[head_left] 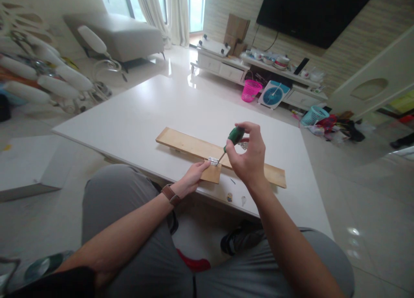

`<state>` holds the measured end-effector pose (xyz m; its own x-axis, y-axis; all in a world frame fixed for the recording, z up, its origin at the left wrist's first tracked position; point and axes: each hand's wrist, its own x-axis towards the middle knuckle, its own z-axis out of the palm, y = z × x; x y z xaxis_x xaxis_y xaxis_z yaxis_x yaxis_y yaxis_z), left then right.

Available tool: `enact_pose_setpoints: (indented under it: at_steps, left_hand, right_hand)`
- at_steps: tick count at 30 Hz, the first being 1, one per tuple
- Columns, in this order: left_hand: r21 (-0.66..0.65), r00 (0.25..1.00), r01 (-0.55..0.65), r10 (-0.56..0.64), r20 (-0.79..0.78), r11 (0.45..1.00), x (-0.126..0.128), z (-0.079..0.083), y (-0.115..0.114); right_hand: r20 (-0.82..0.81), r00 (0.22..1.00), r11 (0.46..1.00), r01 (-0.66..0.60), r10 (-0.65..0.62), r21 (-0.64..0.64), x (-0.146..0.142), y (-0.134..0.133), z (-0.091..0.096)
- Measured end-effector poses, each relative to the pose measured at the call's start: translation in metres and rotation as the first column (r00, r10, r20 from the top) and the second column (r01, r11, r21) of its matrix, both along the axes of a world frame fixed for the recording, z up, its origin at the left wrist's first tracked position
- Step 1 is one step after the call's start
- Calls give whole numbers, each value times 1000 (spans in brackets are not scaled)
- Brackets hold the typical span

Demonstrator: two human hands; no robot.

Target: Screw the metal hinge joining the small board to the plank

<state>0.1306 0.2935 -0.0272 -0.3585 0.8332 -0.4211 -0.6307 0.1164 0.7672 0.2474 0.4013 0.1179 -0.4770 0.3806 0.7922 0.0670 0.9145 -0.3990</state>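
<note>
My right hand (250,155) grips the green handle of a screwdriver (235,136), its shaft slanting down to the left. The tip meets a silver hinge (213,161), which lies across the edge of a long wooden board (184,142) and a small wooden piece (211,174). My left hand (194,175) pinches the small piece at its left side, thumb beside the hinge. Behind my right hand, some shiny metal pieces (243,145) show only in part. A thin dark screw or bit (233,181) lies just right of the small piece.
The white table (129,112) carries the work. By its front edge lie a small yellowish item (229,197) and a key-like metal piece (243,200). Beyond stand a pink basket (251,91), a blue-and-white box fan (273,95) and a low cabinet (231,73).
</note>
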Motion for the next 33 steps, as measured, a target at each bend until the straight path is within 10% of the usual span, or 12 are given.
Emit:
enact_pose_setpoints:
  at_steps: [33]
  left_hand:
    - [5, 999, -10, 10, -53, 1000, -1, -9, 4]
  right_hand:
    - [-58, 998, 1000, -9, 8, -18, -2, -1, -3]
